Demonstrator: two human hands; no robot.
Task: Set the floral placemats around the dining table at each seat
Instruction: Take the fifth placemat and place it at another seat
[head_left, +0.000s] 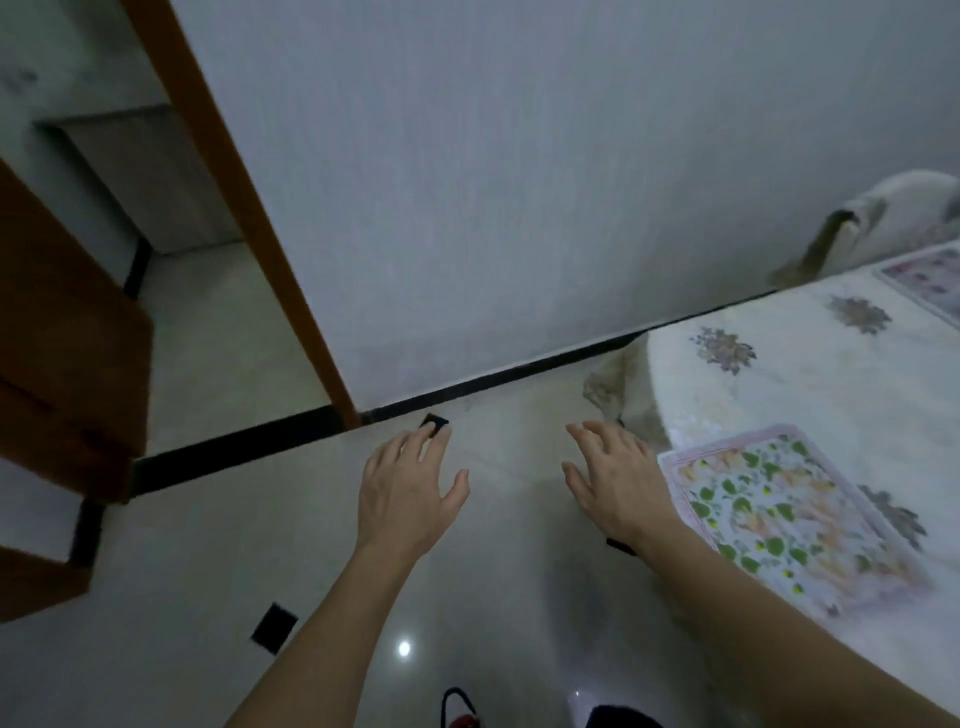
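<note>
Two floral placemats are in view on the tabletop, which carries a pale cloth printed with flower clusters. The near placemat lies flat at the near right, its left corner close to the tabletop's rounded edge. The far placemat lies at the far right and is cut off by the frame edge; only a corner shows.

Handling, as judged: the near placemat looks thin, light and flexible, with a bordered edge and a smooth printed face. It would likely bend if lifted by one corner and may slide easily on the cloth. Taking it by two opposite edges, or pinching along the border with a flat palm beneath, appears the safest hold. Nothing about it looks fragile.

The left hand is out over the floor, well apart from the tabletop, fingers spread and slack, holding nothing. The right hand hangs just beside the near placemat's left corner, also over the floor; its fingers are spread and released, gripping nothing. Whether its far edge brushes the placemat border cannot be told.

A doorway with a brown frame stands at the far left. The view is blurred.
</note>
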